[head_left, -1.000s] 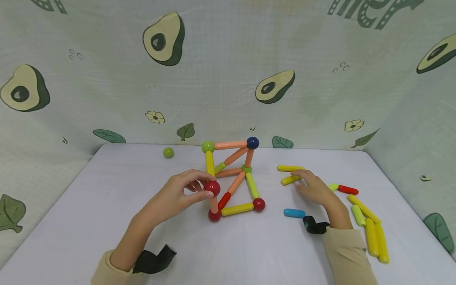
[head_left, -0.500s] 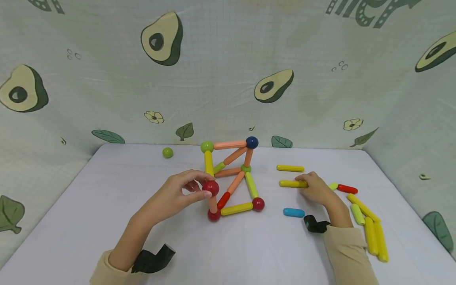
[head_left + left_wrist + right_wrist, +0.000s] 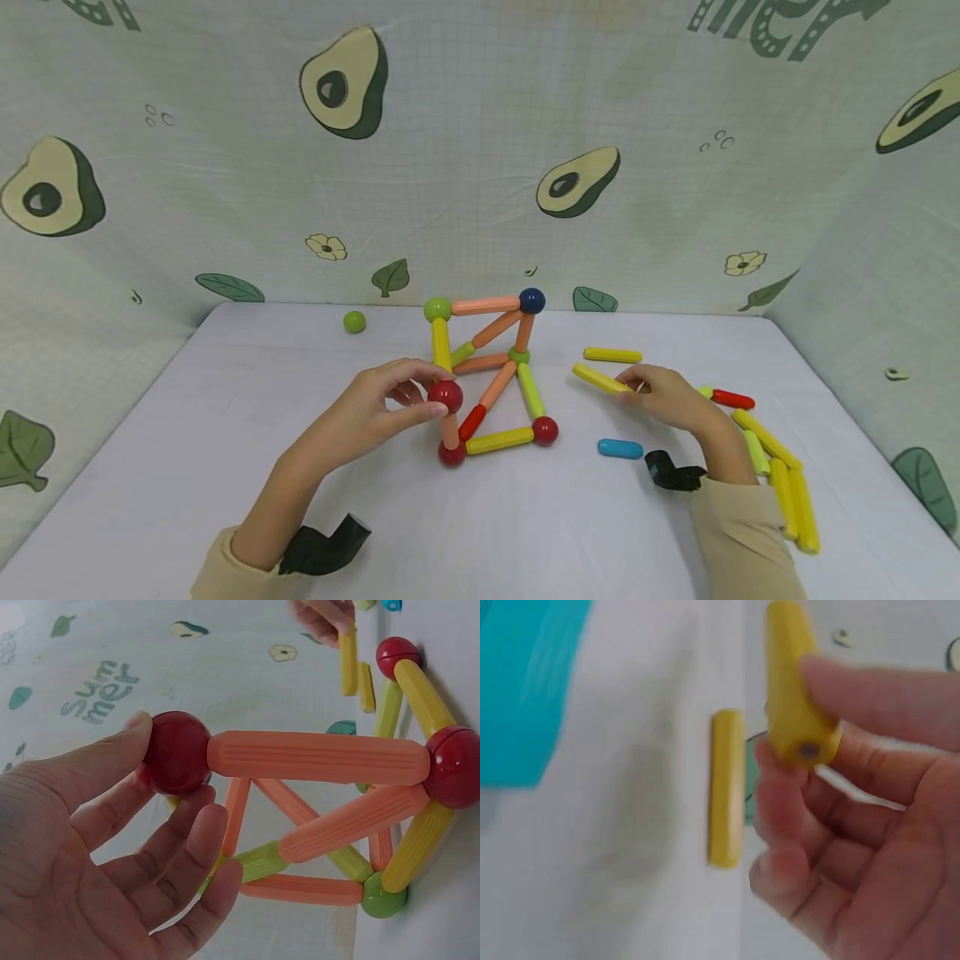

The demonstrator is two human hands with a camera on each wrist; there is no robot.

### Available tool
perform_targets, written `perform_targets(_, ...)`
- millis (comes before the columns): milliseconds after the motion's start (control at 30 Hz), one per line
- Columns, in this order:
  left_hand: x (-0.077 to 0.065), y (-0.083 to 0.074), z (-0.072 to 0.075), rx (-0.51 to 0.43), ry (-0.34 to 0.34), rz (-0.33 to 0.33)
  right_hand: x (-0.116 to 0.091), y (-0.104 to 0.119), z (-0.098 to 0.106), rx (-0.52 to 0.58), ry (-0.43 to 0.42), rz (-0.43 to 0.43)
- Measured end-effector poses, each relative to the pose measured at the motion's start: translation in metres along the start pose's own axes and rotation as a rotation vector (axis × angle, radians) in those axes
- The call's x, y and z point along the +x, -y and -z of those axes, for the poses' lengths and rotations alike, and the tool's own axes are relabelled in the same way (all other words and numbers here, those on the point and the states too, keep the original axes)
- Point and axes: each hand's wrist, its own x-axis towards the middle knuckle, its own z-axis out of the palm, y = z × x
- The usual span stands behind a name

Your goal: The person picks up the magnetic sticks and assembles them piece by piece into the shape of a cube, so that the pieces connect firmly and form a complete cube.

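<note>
My left hand (image 3: 390,404) pinches a red ball (image 3: 178,752) between thumb and fingers. That ball tops an upright orange stick (image 3: 319,757), whose foot meets another red ball (image 3: 452,453) on the table. They belong to a frame of magnetic sticks and balls, with a green ball (image 3: 437,309) and a dark blue ball (image 3: 532,300) at its upper back corners. To the right of the frame, my right hand (image 3: 663,398) pinches a yellow stick (image 3: 795,690) near one end, tilted and lifted off the table. A dark spot shows on the stick's near end.
A second yellow stick (image 3: 612,355) lies behind the held one, and a blue stick (image 3: 620,449) lies in front. Several yellow, green and red sticks (image 3: 804,512) lie at the right. A loose green ball (image 3: 355,322) sits at the back left. A printed cloth (image 3: 465,167) hangs behind.
My right hand has taken hold of the nearer yellow stick and lifted it off the table, turning it at a slant. The left hand has stayed on the red ball.
</note>
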Motion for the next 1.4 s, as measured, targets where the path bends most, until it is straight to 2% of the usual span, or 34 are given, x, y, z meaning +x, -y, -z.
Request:
perform_targets(200,-0.001,0.000,0.000,-0.019,0.003,-0.018,-0.009,0.029,0.000,0.218,-0.011,0.137)
perform_targets(367,-0.001,0.000,0.000,-0.016,0.003,-0.018,-0.013,0.057,-0.011,0.393,-0.026,0.261)
perform_targets(600,-0.001,-0.001,-0.001,-0.015,0.003,-0.030,-0.015,0.084,-0.029,0.520,0.045,0.356)
perform_targets(967,-0.001,0.000,-0.001,0.004,0.004,-0.019,-0.018,0.099,-0.042,0.523,0.043,0.375)
perform_targets(1267,0.000,0.004,0.001,0.022,0.007,-0.034,-0.019,0.101,-0.041,0.496,0.056,0.371)
perform_targets(1400,0.003,0.015,0.008,-0.031,-0.039,0.016,-0.020,0.101,-0.040,0.478,0.057,0.366)
